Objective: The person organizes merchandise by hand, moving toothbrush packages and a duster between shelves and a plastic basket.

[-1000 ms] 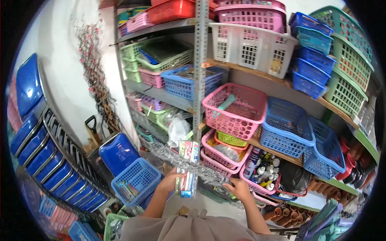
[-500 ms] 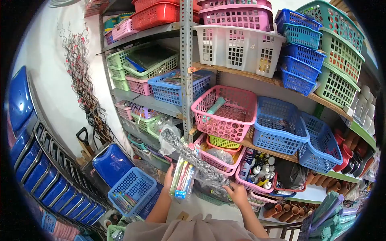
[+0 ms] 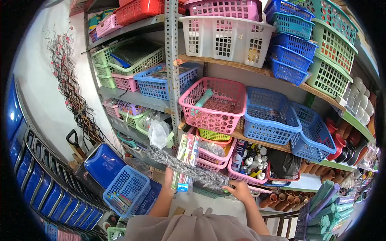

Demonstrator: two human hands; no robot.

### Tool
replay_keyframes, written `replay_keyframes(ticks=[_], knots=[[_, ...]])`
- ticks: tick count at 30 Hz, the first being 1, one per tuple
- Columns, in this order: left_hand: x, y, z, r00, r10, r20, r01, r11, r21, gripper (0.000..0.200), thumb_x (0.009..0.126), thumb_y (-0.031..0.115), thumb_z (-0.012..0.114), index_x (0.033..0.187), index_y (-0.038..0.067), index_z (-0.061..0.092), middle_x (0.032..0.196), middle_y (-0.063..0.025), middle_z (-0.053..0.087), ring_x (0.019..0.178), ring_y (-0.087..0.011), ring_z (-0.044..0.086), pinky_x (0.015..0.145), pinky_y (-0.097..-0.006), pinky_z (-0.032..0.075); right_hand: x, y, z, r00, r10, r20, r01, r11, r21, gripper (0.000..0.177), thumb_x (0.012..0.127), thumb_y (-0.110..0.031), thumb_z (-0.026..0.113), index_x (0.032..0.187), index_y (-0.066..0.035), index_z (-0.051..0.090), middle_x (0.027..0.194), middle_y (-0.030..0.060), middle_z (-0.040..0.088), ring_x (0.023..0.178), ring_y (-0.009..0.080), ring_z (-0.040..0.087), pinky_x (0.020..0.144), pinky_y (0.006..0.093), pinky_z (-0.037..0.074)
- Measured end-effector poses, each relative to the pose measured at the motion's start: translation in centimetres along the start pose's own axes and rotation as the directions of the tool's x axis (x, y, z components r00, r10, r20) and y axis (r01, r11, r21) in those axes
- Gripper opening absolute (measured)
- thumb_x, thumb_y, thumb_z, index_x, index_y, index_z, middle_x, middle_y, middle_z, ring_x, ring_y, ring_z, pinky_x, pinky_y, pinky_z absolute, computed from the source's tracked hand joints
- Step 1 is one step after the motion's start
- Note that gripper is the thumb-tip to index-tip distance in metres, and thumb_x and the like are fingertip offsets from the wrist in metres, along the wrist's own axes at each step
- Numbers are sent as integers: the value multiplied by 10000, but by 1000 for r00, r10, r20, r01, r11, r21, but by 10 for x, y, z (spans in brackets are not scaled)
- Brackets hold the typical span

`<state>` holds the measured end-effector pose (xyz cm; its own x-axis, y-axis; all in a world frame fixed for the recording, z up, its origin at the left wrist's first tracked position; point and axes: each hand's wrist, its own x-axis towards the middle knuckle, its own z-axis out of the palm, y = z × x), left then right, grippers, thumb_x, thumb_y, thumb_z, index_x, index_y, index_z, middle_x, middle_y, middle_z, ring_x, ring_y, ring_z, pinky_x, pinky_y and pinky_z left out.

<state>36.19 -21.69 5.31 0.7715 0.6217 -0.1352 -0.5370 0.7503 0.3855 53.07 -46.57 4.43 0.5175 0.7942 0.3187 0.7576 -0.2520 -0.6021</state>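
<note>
My left hand (image 3: 169,176) is closed on slim clear packs (image 3: 185,150) with colourful long pieces inside; the packs stand upright and most of its fingers are hidden behind them. My right hand (image 3: 238,189) pinches one end of a fuzzy silver-grey tinsel garland (image 3: 201,175). The garland runs leftward across the front of the packs, and its far end lies beyond my left hand. A crumpled translucent plastic bag (image 3: 158,133) is just above that far end, at the shelf.
Ahead, metal shelves hold a pink basket (image 3: 213,122), a blue basket (image 3: 267,130) and a pink basket of bottles (image 3: 243,173). At left are a blue basket with pens (image 3: 126,184) and stacked blue chairs (image 3: 42,184). Rolled green and purple bundles (image 3: 325,213) stand lower right.
The garland's left end has dropped and now crosses the packs lower down. The packs have shifted slightly right and up. Shelves and baskets sit a little further left in view.
</note>
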Motion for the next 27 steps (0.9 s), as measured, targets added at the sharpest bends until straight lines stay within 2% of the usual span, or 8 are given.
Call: replay_keyframes(ticks=[5, 8, 11, 15, 18, 22, 25, 27], knots=[[6, 6, -13, 976, -207, 72, 200, 975, 100, 418, 936, 381, 475, 1077, 14, 616, 908, -134, 681, 749, -280, 659, 721, -401, 549, -1, 1, -3, 983, 140, -116, -139, 990, 16, 465, 797, -430, 711, 692, 6, 586, 593, 175, 555, 538, 341, 533, 521, 404, 424], [18, -9, 4, 998, -49, -30, 51, 996, 66, 401, 939, 347, 449, 1078, 10, 617, 884, -133, 681, 722, -280, 658, 712, -397, 553, -9, -7, -12, 995, 79, -61, -77, 997, 31, 484, 795, -421, 716, 657, 12, 549, 573, 170, 536, 527, 342, 511, 507, 390, 413], [33, -6, -32, 946, -242, 216, 221, 969, 114, 422, 957, 346, 411, 1160, 14, 575, 1066, -156, 648, 888, -276, 645, 790, -414, 540, -13, -1, -15, 995, 91, -28, -90, 995, 54, 515, 782, -433, 726, 635, 16, 523, 550, 168, 517, 498, 354, 471, 490, 392, 399], [33, -9, -32, 941, -267, 207, 257, 964, 76, 419, 958, 346, 420, 1163, 14, 573, 1059, -156, 651, 884, -279, 648, 787, -416, 542, -14, 3, -7, 974, 208, -94, -199, 975, 97, 490, 781, -436, 727, 671, 14, 569, 567, 186, 517, 497, 359, 435, 494, 395, 395], [2, -2, 40, 998, -56, -36, 56, 998, -2, 381, 945, 337, 460, 1073, 14, 618, 903, -130, 689, 758, -293, 671, 710, -425, 562, -7, -9, -11, 995, 46, 94, -55, 993, 104, 468, 794, -415, 723, 675, 12, 574, 570, 191, 518, 516, 352, 431, 512, 391, 398], [20, 26, -4, 994, -108, 35, 101, 981, 168, 340, 935, 286, 469, 1063, 14, 630, 905, -110, 690, 762, -237, 672, 732, -353, 553, 17, -10, 9, 980, 198, -31, -190, 966, 174, 454, 796, -374, 736, 689, 35, 568, 577, 187, 517, 512, 330, 416, 524, 385, 407], [33, 42, -39, 995, 96, -24, -90, 976, 197, 379, 939, 320, 472, 1154, 28, 581, 1032, -112, 658, 850, -219, 656, 768, -353, 542, 36, -27, 31, 993, 11, 121, -34, 980, 195, 466, 786, -377, 744, 681, 36, 556, 591, 172, 493, 518, 323, 408, 533, 386, 414], [33, 62, -51, 994, 102, -33, -96, 986, 137, 396, 944, 332, 462, 1180, 31, 565, 1054, -112, 647, 874, -225, 648, 780, -362, 538, 51, -35, 40, 972, -134, 192, 94, 975, 203, 476, 787, -398, 738, 682, 32, 563, 583, 188, 485, 508, 324, 405, 524, 386, 411]])
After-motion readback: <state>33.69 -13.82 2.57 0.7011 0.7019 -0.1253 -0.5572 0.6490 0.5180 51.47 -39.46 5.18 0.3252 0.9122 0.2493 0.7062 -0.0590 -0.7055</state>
